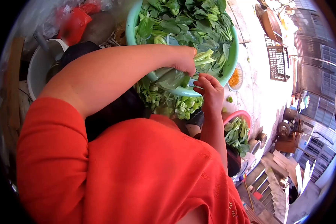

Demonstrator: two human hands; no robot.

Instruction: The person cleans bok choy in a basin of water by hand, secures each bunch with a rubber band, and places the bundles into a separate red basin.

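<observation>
My left hand (pixel 183 59) is closed around a bunch of leafy greens that looks like bok choy. Its pale stalks (pixel 204 58) stick out on one side of the fist, and broad dark leaves (pixel 172 79) hang below it. Just under it is my right hand (pixel 211 89), fingers loosely bent and a little apart, with nothing visible between them. Both hands are over the near rim of a green basin (pixel 233 61) heaped with more bok choy (pixel 183 26). Trimmed leaves and stalks (pixel 188 106) lie below the basin, near my feet.
A pink basin (pixel 247 115) with leafy greens stands to the right. Beside the green basin is a small white basket (pixel 239 79) with orange bits. A grey bucket (pixel 35 74) and red plastic bag (pixel 75 28) are at the left. A black crate (pixel 277 61) stands farther off.
</observation>
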